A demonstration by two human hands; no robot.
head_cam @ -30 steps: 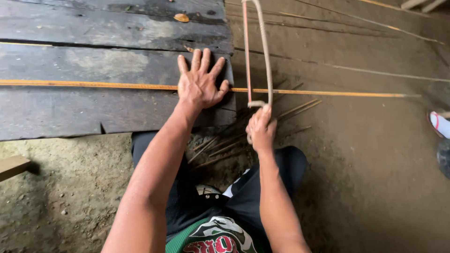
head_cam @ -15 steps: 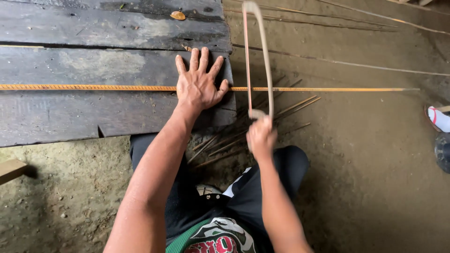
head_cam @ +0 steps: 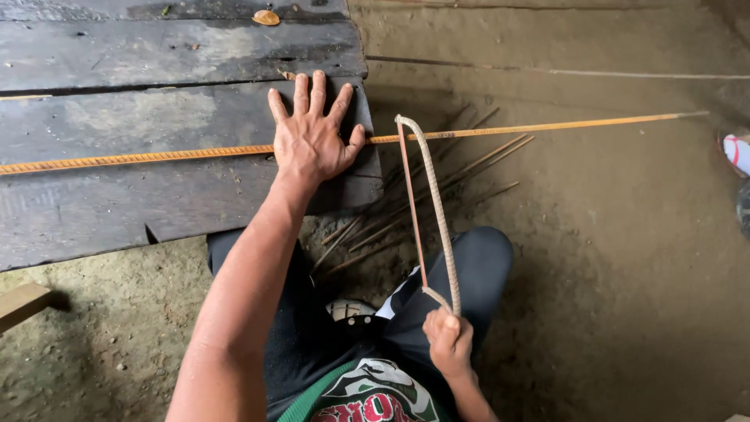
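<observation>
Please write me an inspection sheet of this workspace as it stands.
Surface: dark weathered planks on a dirt floor.
Job's things: long rusty ribbed rod lying across the planks; hacksaw with its far end at the rod.
Clutter: cut rod pieces on the floor beside the planks; dry leaf.
Hands: left hand flat on the rod, fingers spread; right hand gripping the hacksaw's handle.
Cables: nothing seen.
Surroundings: a shoe at the right edge; wood block at left.

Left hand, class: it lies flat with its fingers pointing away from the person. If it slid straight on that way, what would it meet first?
The left hand points across the dark wooden planks. Sliding straight on, it would cross bare board, then probably pass close to the small orange-brown leaf near the far edge.
</observation>
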